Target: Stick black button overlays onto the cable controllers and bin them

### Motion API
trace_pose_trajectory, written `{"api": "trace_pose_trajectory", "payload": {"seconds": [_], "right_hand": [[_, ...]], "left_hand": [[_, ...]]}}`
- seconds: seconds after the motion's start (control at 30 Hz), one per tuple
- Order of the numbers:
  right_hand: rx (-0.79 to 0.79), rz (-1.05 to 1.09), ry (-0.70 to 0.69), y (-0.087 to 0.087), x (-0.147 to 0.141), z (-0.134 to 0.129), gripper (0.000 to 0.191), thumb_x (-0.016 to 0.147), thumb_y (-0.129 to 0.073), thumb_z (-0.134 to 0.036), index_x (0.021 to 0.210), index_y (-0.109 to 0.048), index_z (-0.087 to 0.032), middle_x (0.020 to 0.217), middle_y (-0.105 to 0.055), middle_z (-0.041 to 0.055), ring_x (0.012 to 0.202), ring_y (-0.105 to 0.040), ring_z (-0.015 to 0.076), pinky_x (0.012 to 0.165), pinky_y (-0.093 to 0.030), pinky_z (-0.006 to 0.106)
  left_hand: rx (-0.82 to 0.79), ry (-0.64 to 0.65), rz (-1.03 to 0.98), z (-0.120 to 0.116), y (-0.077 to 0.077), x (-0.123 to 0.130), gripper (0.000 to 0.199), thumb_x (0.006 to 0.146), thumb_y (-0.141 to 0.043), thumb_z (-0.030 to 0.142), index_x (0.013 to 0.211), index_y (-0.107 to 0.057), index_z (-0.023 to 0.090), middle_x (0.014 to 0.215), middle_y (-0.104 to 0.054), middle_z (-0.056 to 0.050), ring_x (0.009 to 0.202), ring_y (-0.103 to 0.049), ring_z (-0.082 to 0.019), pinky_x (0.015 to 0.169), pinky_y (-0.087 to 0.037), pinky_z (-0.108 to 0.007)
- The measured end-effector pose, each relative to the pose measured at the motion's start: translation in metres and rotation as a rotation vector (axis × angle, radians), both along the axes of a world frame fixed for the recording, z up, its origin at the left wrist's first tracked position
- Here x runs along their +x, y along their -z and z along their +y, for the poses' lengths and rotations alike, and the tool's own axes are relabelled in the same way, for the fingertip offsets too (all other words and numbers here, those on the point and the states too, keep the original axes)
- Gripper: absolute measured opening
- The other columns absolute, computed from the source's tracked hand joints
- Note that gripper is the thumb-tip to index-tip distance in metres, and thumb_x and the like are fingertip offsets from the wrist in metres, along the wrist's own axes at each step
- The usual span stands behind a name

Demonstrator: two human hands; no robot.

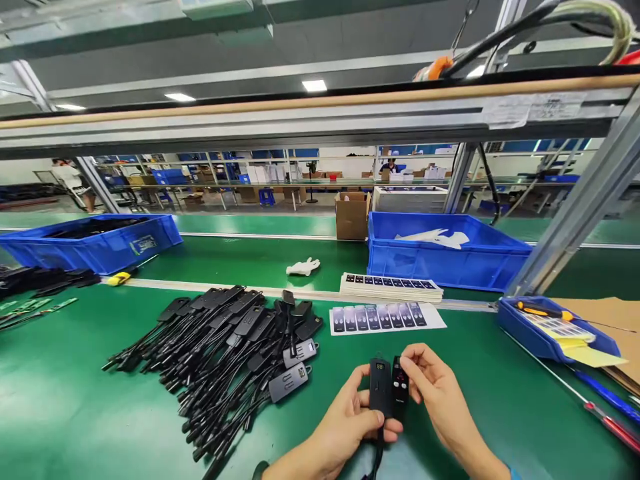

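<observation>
My left hand (345, 419) is wrapped round a black cabled control box (381, 393), held upright with a small digit display near its top and its cable hanging down. Close beside the box on the right, my right hand (440, 395) pinches a narrow black label (401, 381) printed with light buttons, by its upper right edge. Whether label and box touch I cannot tell. Behind my hands lies a white sheet of similar labels (425, 317). To the left spreads a pile of black cabled boxes (245, 327), with two grey-faced boxes (290, 383) at its right edge.
A stack of label sheets (390, 295) stands before a blue bin (445, 260). A white glove (303, 267) and yellow cutter (119, 279) lie further back. Another blue bin (155, 238) is back left. On the right are a small blue tray (530, 327) and red-handled screwdriver (613, 427).
</observation>
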State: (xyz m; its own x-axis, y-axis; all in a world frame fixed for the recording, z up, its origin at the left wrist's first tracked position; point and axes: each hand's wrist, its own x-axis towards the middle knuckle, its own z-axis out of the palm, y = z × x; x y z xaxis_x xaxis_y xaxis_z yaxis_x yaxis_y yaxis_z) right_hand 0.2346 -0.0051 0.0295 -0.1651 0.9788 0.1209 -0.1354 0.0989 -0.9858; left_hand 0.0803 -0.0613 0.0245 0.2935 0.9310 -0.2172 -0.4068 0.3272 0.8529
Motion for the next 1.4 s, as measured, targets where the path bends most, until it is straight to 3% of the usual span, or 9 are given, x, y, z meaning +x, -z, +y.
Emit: {"api": "trace_pose_trajectory", "payload": {"seconds": [0.33, 0.87, 1.07, 1.4], "right_hand": [[0.068, -0.158, -0.029, 0.001, -0.004, -0.011, 0.024, 0.079, -0.065, -0.043, 0.079, -0.060, -0.019, 0.067, -0.057, -0.0005, 0.061, -0.053, 0.0127, 0.053, -0.044, 0.021], [-0.021, -0.145, -0.048, -0.002, -0.004, -0.016, 0.029, 0.078, -0.064, -0.047, 0.081, -0.059, -0.019, 0.067, -0.055, 0.0001, 0.058, -0.050, 0.0133, 0.044, -0.044, 0.020], [0.017, -0.178, 0.017, -0.002, -0.006, -0.015, 0.030, 0.074, -0.067, -0.047, 0.077, -0.061, -0.018, 0.063, -0.056, 0.0001, 0.057, -0.052, 0.0133, 0.048, -0.045, 0.022], [0.050, -0.200, 0.050, -0.001, -0.007, -0.014, 0.027, 0.074, -0.066, -0.044, 0.075, -0.061, -0.017, 0.061, -0.057, 0.0004, 0.055, -0.053, 0.0137, 0.049, -0.045, 0.023]], "left_hand": [[-0.025, 0.065, -0.031, -0.002, -0.001, 0.001, 0.067, 0.063, -0.069, 0.014, 0.121, -0.036, 0.018, 0.097, -0.066, -0.012, 0.083, -0.067, -0.024, 0.078, -0.051, -0.039], [0.015, 0.085, -0.036, -0.004, 0.001, 0.003, 0.063, 0.070, -0.072, 0.027, 0.121, -0.036, 0.020, 0.095, -0.066, -0.011, 0.084, -0.068, -0.024, 0.078, -0.052, -0.037], [0.051, 0.084, 0.004, -0.004, 0.002, 0.004, 0.065, 0.070, -0.075, 0.036, 0.120, -0.037, 0.020, 0.088, -0.066, -0.008, 0.083, -0.068, -0.023, 0.075, -0.052, -0.033], [0.061, 0.075, 0.009, -0.005, 0.001, 0.006, 0.063, 0.070, -0.075, 0.036, 0.119, -0.038, 0.020, 0.084, -0.065, -0.006, 0.081, -0.068, -0.021, 0.074, -0.052, -0.031]]}}
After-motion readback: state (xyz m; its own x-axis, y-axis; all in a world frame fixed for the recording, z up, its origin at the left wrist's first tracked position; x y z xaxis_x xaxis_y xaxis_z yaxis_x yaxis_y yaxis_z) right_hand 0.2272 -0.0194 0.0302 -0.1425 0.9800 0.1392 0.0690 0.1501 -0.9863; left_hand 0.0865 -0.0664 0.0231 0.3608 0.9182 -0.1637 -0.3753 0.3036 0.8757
